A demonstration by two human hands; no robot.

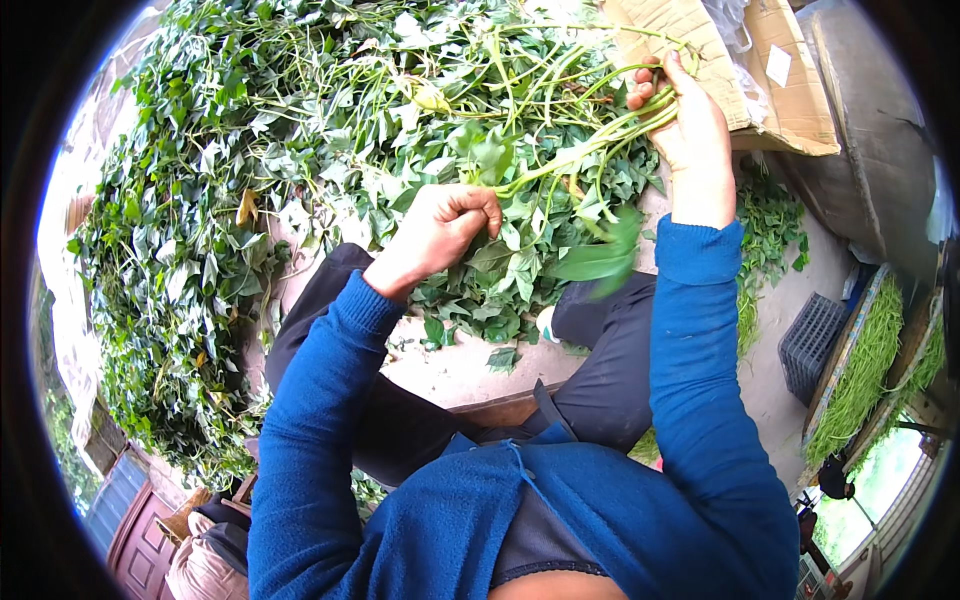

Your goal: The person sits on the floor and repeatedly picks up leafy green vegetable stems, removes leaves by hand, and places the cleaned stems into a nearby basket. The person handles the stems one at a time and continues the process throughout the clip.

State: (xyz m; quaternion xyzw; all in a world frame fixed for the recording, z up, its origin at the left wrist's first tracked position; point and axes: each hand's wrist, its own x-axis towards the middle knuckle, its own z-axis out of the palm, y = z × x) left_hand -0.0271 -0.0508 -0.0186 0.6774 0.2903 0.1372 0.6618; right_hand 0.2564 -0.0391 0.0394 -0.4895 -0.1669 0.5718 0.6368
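Note:
My left hand [450, 229] is closed around the lower part of a bundle of green leafy vine stems [570, 154]. Up and to the right, my right hand [686, 112] grips the other part of the same stems, beside the cardboard box. Between my hands the stems run slanting, and some blurred leaves [600, 255] hang below them. Under and beyond them lies a large heap of leafy green vines [315, 127], which spreads to the left and down to the floor by my legs.
An opened cardboard box [802, 112] with plastic bags stands at the upper right. A dark plastic crate [814, 345] and round trays of thin green stems [862, 367] are at the right. More leaves [772, 225] lie below the box. Bags and a door are at lower left.

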